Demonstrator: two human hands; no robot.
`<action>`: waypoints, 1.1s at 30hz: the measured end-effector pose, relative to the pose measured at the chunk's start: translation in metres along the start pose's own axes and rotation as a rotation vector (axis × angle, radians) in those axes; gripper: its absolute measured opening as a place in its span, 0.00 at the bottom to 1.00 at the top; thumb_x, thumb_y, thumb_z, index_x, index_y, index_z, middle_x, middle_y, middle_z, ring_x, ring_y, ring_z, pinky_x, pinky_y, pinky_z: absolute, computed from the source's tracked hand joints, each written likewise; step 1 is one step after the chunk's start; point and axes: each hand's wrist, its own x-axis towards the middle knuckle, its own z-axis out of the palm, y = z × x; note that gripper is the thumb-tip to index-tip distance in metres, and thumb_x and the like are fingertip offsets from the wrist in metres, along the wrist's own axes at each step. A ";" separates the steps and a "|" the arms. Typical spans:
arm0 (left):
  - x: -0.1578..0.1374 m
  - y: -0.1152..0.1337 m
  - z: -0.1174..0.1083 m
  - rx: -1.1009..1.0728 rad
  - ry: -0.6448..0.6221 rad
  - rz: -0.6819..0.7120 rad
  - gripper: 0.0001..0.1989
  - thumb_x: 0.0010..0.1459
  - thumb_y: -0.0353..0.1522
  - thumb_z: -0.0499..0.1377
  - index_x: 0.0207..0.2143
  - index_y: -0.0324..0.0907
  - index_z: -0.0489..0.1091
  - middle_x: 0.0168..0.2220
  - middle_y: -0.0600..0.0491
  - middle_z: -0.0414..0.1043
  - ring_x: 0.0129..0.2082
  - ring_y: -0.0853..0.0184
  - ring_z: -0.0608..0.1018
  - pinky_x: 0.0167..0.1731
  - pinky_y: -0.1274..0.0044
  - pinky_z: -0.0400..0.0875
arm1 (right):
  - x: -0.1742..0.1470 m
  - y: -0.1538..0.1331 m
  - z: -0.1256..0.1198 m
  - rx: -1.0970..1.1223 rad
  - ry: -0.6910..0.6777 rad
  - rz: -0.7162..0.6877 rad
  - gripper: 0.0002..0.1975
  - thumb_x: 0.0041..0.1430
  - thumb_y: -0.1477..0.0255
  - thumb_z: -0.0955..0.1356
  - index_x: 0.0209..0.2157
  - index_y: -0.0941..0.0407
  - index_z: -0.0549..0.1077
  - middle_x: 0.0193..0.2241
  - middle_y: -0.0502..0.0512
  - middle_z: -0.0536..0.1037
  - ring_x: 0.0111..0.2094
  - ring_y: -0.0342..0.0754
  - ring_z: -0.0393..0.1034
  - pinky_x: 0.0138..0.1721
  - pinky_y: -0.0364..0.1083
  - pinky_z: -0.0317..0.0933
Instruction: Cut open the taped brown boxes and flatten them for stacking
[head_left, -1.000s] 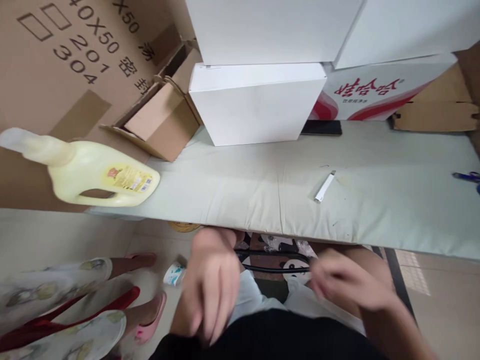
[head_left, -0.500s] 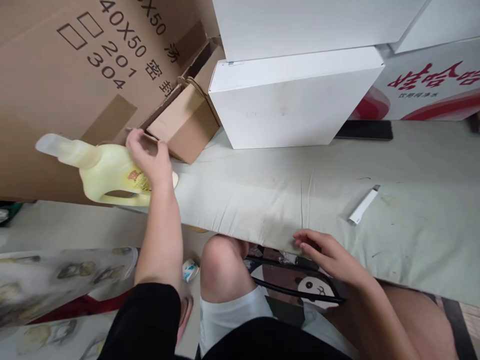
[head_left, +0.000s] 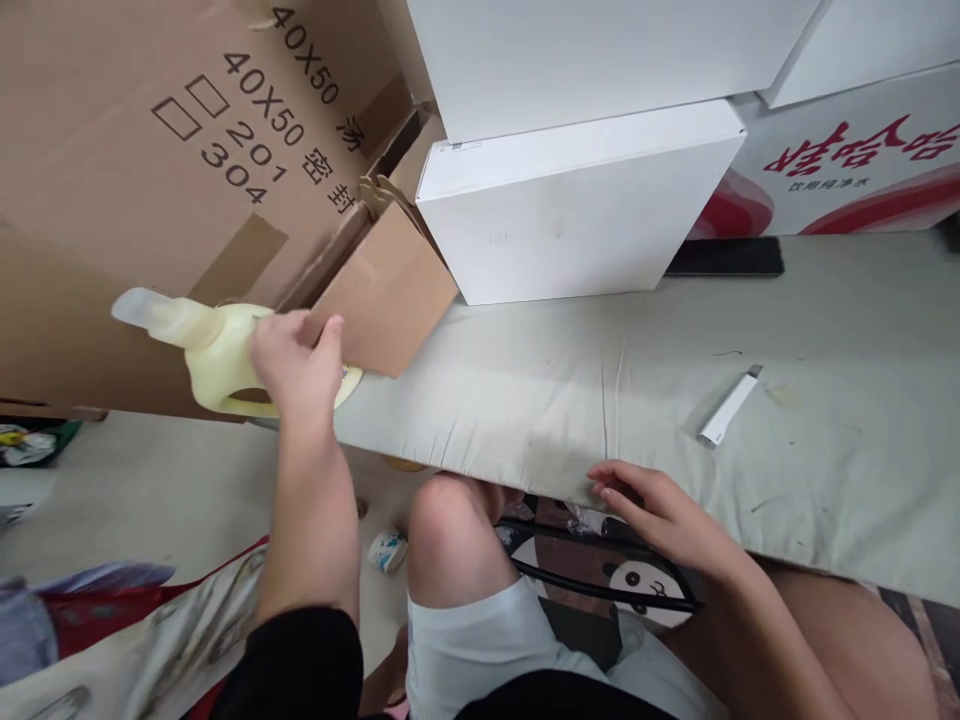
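At the left, my left hand (head_left: 300, 360) pinches the near edge of a small brown cardboard box (head_left: 394, 290), which is tilted against a big carton. A pale yellow jug-like bottle (head_left: 225, 350) with a clear cap lies behind that hand, partly covered by it. My right hand (head_left: 652, 505) rests at the near edge of the cloth-covered table (head_left: 540, 390), its fingers loosely bent and apart, holding nothing. Farther right on the cloth lies a white utility knife (head_left: 729, 408).
A large printed carton (head_left: 112, 200) stands at the left. White boxes (head_left: 570, 220) are stacked at the back, beside a red-and-white carton (head_left: 862, 170). A flat black object (head_left: 727, 257) lies in front of them. A floor (head_left: 172, 500) shows below the table's left end.
My left hand has come nearer and closed on the cardboard box edge. The box has tipped and shifted toward me. My right hand stays in place.
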 end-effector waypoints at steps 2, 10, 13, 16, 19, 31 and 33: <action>-0.032 0.003 -0.027 -0.048 -0.015 0.052 0.07 0.48 0.35 0.69 0.27 0.42 0.76 0.29 0.53 0.69 0.36 0.58 0.75 0.46 0.61 0.74 | -0.004 -0.001 0.001 0.010 0.008 -0.016 0.19 0.72 0.57 0.61 0.47 0.55 0.76 0.38 0.59 0.84 0.38 0.53 0.79 0.39 0.52 0.72; -0.083 0.065 -0.039 -0.488 -0.375 0.638 0.04 0.56 0.30 0.70 0.31 0.49 0.81 0.25 0.55 0.68 0.43 0.58 0.79 0.47 0.63 0.77 | -0.031 -0.020 -0.030 -0.008 0.568 -0.360 0.08 0.70 0.68 0.67 0.47 0.49 0.76 0.43 0.55 0.81 0.46 0.52 0.77 0.47 0.51 0.72; -0.074 0.107 -0.023 -0.597 -0.618 0.743 0.04 0.60 0.32 0.68 0.31 0.48 0.82 0.26 0.54 0.68 0.43 0.59 0.78 0.47 0.65 0.77 | -0.036 -0.039 -0.062 0.041 0.868 -0.498 0.07 0.68 0.69 0.69 0.46 0.48 0.77 0.47 0.56 0.78 0.52 0.54 0.74 0.56 0.55 0.69; -0.069 0.136 -0.009 -0.699 -0.761 0.829 0.04 0.61 0.33 0.68 0.31 0.48 0.82 0.27 0.53 0.70 0.42 0.60 0.78 0.46 0.65 0.77 | -0.036 -0.056 -0.093 -0.108 0.892 -0.545 0.05 0.67 0.66 0.69 0.39 0.49 0.79 0.47 0.58 0.75 0.55 0.57 0.73 0.59 0.60 0.67; -0.071 0.144 -0.001 -0.716 -0.837 0.832 0.05 0.61 0.30 0.67 0.31 0.47 0.82 0.29 0.53 0.71 0.40 0.61 0.77 0.42 0.68 0.77 | -0.033 -0.061 -0.111 -0.282 0.828 -0.540 0.12 0.68 0.65 0.67 0.31 0.50 0.80 0.49 0.60 0.74 0.57 0.60 0.72 0.58 0.62 0.68; -0.091 0.139 0.015 -0.821 -0.846 0.594 0.13 0.60 0.34 0.67 0.48 0.49 0.79 0.57 0.45 0.70 0.63 0.54 0.73 0.61 0.62 0.74 | -0.032 -0.036 -0.110 -0.367 0.746 -0.381 0.32 0.59 0.79 0.63 0.62 0.42 0.75 0.48 0.57 0.75 0.49 0.55 0.74 0.52 0.56 0.71; -0.094 0.138 0.023 -0.785 -0.798 0.555 0.17 0.59 0.35 0.68 0.51 0.49 0.77 0.61 0.44 0.67 0.64 0.53 0.71 0.61 0.62 0.73 | -0.030 -0.033 -0.110 -0.368 0.737 -0.377 0.37 0.58 0.78 0.62 0.67 0.41 0.69 0.50 0.56 0.74 0.49 0.55 0.73 0.53 0.58 0.70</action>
